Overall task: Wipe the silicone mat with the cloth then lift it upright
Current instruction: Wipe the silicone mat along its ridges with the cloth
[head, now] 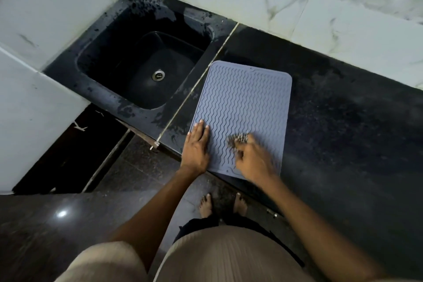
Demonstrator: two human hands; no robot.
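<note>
Head view is giving us the whole counter, and the silicone mat (pixel 242 107) is lying flat on the dark countertop (pixel 343 121), just beside the sink (pixel 142 68), which is sitting at nine o'clock from it. Its near edge is running right along the counter's front lip at six o'clock.

Left hand (pixel 196 146) is pressing down flat on the mat's near-left corner, fingers together and stretched out, gripping nothing, just pinning. Right hand (pixel 251 158) is working at the five o'clock part of the mat, fingers curled and closed around a small bunched cloth (pixel 238 141), speckled and blurred, so it looks to be mid-stroke.

Now the risks. That mat is sitting very close to the front lip, and a hard stroke toward six o'clock could be dragging it off the edge if the pinning hand is easing up. The ridged, wavy surface is looking grabby too, so the cloth could be snagging and bunching the mat into a fold. Everything from the middle up to twelve o'clock appears untouched by the cloth right now, so lifting early would be leaving it half-wiped. And silicone is floppy: raising it upright by one corner could be letting it sag or flop toward the sink.
</note>
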